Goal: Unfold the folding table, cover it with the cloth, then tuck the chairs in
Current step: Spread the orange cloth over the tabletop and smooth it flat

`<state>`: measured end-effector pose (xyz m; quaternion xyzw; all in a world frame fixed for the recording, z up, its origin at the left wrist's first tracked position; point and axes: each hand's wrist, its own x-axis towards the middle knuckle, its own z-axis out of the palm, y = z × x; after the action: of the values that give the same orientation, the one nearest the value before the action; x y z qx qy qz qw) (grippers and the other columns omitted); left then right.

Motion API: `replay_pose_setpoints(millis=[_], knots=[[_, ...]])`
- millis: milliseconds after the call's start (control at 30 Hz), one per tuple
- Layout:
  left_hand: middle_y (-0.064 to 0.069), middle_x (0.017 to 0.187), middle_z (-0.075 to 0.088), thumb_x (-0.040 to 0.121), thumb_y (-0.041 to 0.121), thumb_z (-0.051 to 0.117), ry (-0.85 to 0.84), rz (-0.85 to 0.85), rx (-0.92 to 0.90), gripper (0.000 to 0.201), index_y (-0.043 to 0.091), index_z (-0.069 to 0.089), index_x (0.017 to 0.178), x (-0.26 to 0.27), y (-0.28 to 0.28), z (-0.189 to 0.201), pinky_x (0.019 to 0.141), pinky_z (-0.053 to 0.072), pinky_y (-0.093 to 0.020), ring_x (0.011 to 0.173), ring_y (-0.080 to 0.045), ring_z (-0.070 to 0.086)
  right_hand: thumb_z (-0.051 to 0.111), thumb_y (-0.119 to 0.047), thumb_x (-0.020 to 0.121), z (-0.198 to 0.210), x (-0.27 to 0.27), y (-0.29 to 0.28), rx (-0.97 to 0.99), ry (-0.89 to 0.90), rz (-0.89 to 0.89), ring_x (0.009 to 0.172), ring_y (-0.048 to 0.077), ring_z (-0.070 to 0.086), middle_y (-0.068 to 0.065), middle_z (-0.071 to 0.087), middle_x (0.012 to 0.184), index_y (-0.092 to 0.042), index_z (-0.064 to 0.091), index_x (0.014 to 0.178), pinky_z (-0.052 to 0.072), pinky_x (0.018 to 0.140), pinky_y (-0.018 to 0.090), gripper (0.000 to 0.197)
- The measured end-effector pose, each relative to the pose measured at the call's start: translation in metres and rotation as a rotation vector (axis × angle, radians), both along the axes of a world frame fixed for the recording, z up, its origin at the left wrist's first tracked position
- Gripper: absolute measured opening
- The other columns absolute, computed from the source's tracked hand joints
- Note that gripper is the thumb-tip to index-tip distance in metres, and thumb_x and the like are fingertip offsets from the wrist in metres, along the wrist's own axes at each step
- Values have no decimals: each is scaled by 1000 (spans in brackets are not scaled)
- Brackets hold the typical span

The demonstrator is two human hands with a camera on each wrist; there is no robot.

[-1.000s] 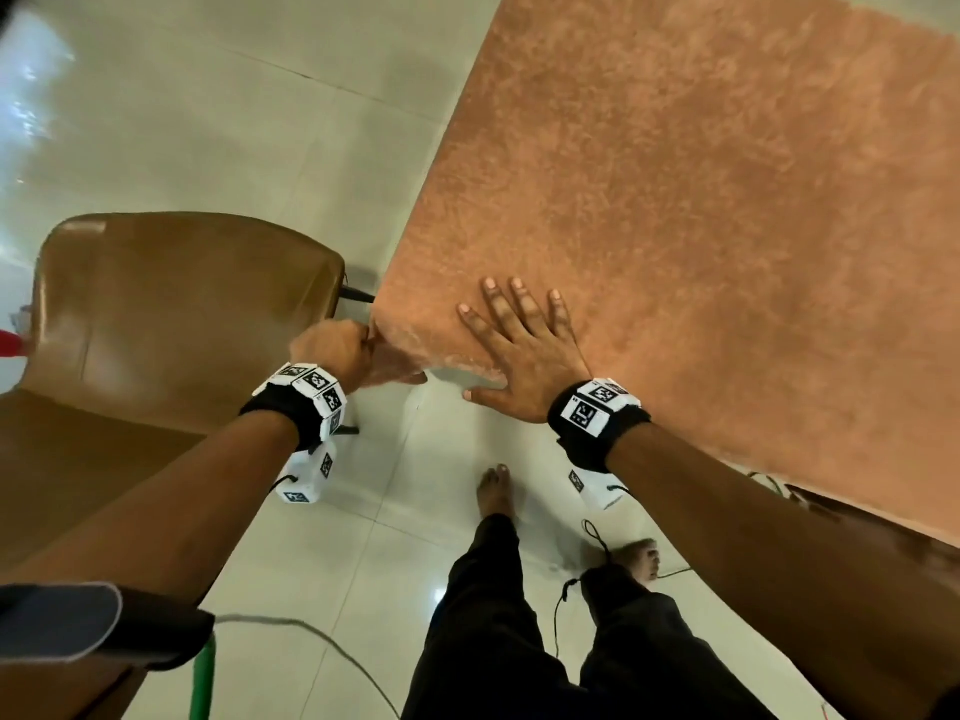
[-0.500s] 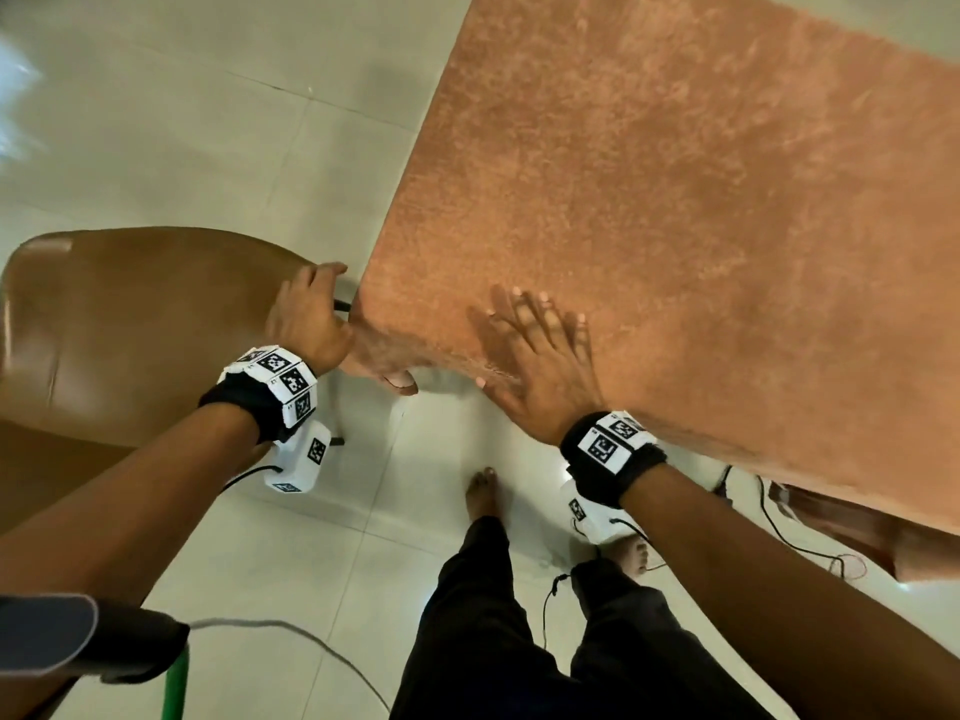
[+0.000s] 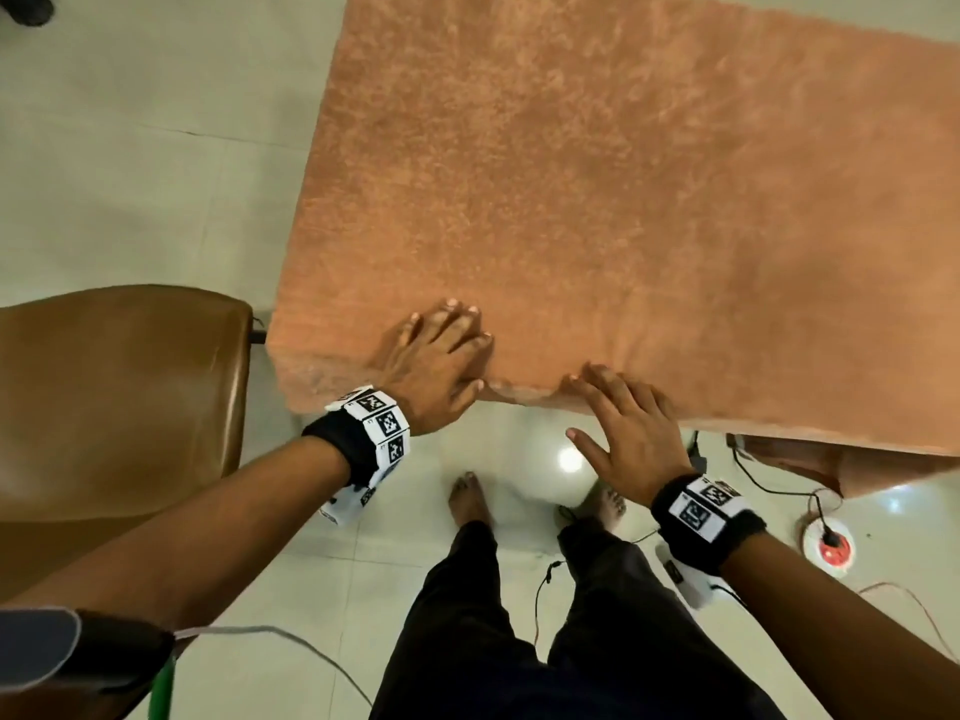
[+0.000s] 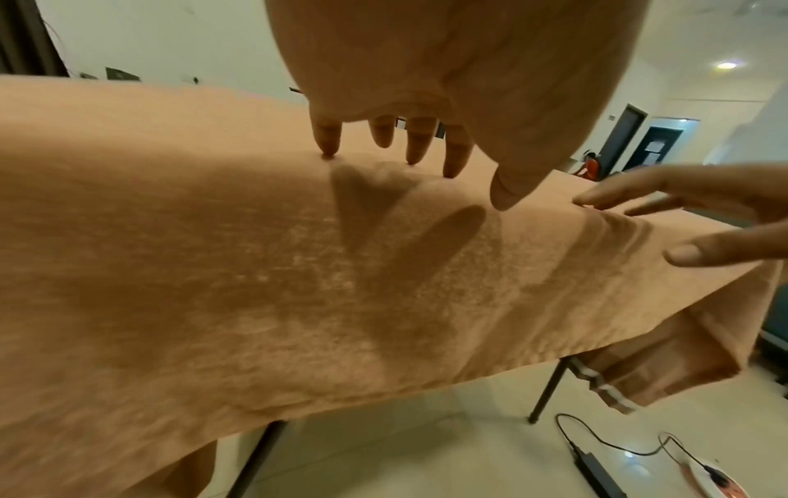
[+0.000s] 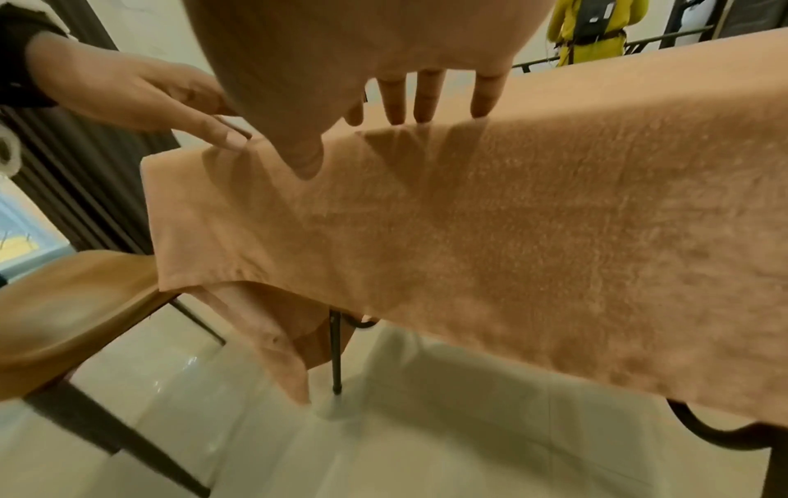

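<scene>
Both grips lie flat and unclenched on the cloth, which covers the worktop: the left hand near its corner, the right hand at the near edge. Better to sweep outward from the palms, flattening the ripple between them, before turning to the chair left of the left hand.

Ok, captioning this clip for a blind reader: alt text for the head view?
Both hands, left hand and right hand, lie flat on the near edge of an orange cloth covering a table. A brown chair stands left, untucked.
</scene>
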<state>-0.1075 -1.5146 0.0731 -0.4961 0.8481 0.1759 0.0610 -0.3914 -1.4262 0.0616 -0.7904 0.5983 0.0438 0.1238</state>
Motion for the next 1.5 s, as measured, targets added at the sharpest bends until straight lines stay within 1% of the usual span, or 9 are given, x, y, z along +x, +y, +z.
replay_pose_setpoints(millis=[100, 233, 400, 600, 700, 967, 1200, 1367, 1500], knots=[[-2, 142, 47, 88, 42, 55, 25, 2, -33, 44, 25, 57, 129, -28, -4, 8, 103, 33, -48, 132, -28, 41, 48, -56, 91, 10, -10, -33, -99, -88, -35, 125, 31, 49, 3, 50, 147, -24, 51, 141, 41, 95, 49, 59], [-2, 125, 55, 88, 42, 52, 37, 44, -90, 38, 24, 62, 120, -68, -25, 18, 96, 39, -46, 114, -30, 52, 31, -72, 92, 15, -25, -88, 26, -33, -91, 150, 27, 26, -1, 29, 164, -32, 38, 152, 25, 116, 55, 72], [1, 159, 29, 91, 42, 54, -32, 33, 6, 58, 30, 39, 146, -137, -55, 12, 111, 28, -51, 145, -27, 26, 29, -71, 96, -1, -85, -67, 131, -20, -168, 156, 24, 4, -4, 2, 170, -43, 15, 159, 2, 121, 59, 70], [4, 166, 3, 92, 54, 47, -58, -93, 3, 68, 37, 21, 153, -236, -69, -1, 119, 9, -56, 153, -24, -1, 25, -67, 99, -8, -212, 47, 95, -58, -594, 156, 22, 3, -7, 0, 170, -46, 14, 158, 1, 121, 59, 64], [5, 166, -4, 93, 59, 41, -60, -136, 32, 70, 39, 13, 154, -293, -74, -4, 119, 5, -58, 152, -24, -7, 26, -66, 99, -2, -262, 60, 98, -73, -744, 156, 26, 5, -2, 8, 170, -40, 24, 157, 5, 120, 61, 64], [3, 165, -10, 98, 60, 25, -61, -174, 72, 67, 36, 3, 156, -432, -39, -8, 117, -5, -62, 152, -26, -12, 19, -69, 100, -1, -338, -17, 100, -142, -715, 156, 25, -6, -5, -2, 170, -43, 14, 159, -4, 122, 60, 64], [0, 166, 6, 95, 55, 36, 9, -635, 80, 66, 31, 22, 155, -494, 1, -7, 123, 3, -52, 153, -21, -2, 22, -68, 101, -10, -410, 39, 130, -214, -894, 156, 27, -7, -1, -8, 170, -46, 0, 159, 5, 123, 59, 66], [0, 165, 14, 92, 53, 40, 66, -383, -16, 66, 30, 28, 153, -498, -29, -8, 120, 3, -55, 152, -22, 5, 22, -70, 98, 2, -408, 35, -14, -335, -792, 156, 32, 4, 8, 5, 169, -30, 23, 159, 16, 124, 52, 72], [-2, 165, 10, 89, 53, 39, 50, -150, 63, 69, 27, 31, 153, -490, -44, -9, 120, 1, -55, 152, -25, 3, 29, -70, 97, 2, -390, 26, 42, -354, -801, 155, 26, 15, 2, 16, 168, -33, 44, 147, 23, 120, 56, 63]])
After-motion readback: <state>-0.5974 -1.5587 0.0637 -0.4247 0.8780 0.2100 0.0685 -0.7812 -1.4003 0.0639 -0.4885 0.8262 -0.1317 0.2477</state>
